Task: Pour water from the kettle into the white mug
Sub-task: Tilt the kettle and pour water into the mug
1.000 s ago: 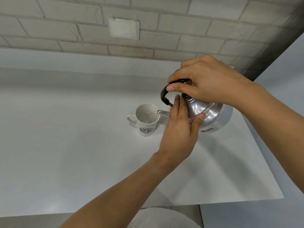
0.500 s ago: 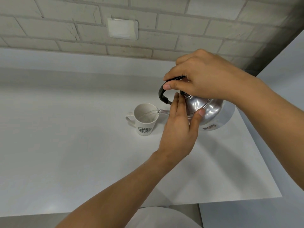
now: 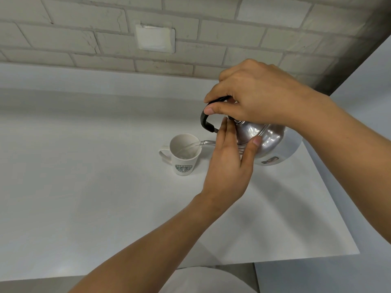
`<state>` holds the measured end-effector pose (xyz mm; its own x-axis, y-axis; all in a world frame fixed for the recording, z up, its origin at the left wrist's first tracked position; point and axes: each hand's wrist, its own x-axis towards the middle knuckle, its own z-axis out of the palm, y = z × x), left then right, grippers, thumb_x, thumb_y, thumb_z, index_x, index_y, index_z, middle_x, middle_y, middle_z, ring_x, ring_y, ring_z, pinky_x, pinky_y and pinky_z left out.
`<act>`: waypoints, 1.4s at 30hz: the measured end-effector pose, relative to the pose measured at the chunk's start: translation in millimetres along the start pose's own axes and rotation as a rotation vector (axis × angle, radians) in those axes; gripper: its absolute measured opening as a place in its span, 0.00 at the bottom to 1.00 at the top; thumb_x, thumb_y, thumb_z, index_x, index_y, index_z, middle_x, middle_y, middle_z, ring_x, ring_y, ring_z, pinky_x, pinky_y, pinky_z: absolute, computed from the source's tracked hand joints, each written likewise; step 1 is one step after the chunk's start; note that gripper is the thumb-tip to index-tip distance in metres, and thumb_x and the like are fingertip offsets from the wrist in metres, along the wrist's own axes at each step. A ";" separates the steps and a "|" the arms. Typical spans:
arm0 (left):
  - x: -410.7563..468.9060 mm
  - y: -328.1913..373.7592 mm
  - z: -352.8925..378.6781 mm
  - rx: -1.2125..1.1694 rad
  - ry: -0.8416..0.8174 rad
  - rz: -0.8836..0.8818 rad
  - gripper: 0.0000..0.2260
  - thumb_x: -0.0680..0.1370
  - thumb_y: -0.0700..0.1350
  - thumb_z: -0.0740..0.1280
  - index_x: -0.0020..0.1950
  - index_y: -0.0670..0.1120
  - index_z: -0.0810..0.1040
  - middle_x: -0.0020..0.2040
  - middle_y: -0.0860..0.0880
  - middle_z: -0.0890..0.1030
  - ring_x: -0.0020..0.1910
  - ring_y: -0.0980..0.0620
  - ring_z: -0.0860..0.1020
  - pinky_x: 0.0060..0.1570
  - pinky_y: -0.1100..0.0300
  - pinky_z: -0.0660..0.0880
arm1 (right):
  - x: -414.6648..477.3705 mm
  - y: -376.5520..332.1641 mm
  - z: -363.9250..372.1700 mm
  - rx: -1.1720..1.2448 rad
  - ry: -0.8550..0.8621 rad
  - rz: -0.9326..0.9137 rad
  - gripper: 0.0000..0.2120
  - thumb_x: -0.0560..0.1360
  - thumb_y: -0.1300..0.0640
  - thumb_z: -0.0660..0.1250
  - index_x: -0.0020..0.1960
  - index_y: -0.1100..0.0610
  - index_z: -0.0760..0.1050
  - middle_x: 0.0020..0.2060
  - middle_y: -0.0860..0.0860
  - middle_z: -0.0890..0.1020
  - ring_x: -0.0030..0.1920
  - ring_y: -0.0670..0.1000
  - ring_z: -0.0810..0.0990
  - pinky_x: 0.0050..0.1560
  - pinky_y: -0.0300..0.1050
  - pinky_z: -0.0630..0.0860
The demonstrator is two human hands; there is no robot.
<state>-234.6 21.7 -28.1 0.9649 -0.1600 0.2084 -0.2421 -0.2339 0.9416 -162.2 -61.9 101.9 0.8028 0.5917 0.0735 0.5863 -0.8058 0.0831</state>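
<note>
Steel kettle [image 3: 268, 138] tilted toward the left, held off the white counter [image 3: 84, 197] near its right edge; thin spout [image 3: 206, 142] reaching over the rim of the white mug [image 3: 184, 157], a clear stream of water [image 3: 190, 146] running from spout tip into the mug. White mug upright on the counter, roughly midway between back and front edges, right of centre, handle turned left, green round logo facing the camera; some water visible inside. Right hand [image 3: 258, 96] closed around the black handle [image 3: 206, 119] from above, thumb pressed along it. Left hand [image 3: 228, 166] flat and open, fingers [image 3: 225, 136] straight and laid against the kettle's lid side, thumb [image 3: 252, 148] spread onto the shiny body; gripping nothing, only bracing. Grey brick wall [image 3: 84, 39] behind the counter, pale square plate [image 3: 155, 38] set in it.
</note>
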 end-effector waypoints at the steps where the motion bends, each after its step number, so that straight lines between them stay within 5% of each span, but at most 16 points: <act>1: -0.2 0.2 0.2 0.001 0.003 0.003 0.29 0.86 0.53 0.61 0.85 0.48 0.57 0.82 0.51 0.64 0.78 0.57 0.65 0.72 0.65 0.66 | 0.6 -0.2 -0.2 -0.002 0.003 -0.005 0.19 0.80 0.36 0.60 0.63 0.43 0.82 0.42 0.45 0.78 0.45 0.46 0.72 0.36 0.45 0.70; 25: 1.6 1.0 0.5 -0.022 0.044 0.004 0.27 0.86 0.54 0.60 0.83 0.49 0.60 0.78 0.49 0.69 0.75 0.54 0.69 0.68 0.62 0.69 | 9.9 -4.0 -2.3 -0.034 0.024 -0.080 0.16 0.80 0.38 0.63 0.58 0.45 0.84 0.34 0.39 0.70 0.43 0.46 0.72 0.30 0.40 0.59; 42: -1.8 5.7 -2.8 -0.059 0.078 0.022 0.25 0.86 0.53 0.61 0.82 0.49 0.62 0.77 0.51 0.70 0.74 0.57 0.69 0.67 0.66 0.68 | 14.5 -10.1 -6.6 -0.086 0.028 -0.114 0.18 0.80 0.38 0.62 0.58 0.46 0.84 0.40 0.42 0.76 0.45 0.50 0.76 0.30 0.42 0.59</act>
<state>-237.5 23.4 -22.4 0.9648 -0.0888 0.2475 -0.2597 -0.1741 0.9499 -157.1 -45.0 108.6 0.7272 0.6810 0.0861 0.6614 -0.7288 0.1773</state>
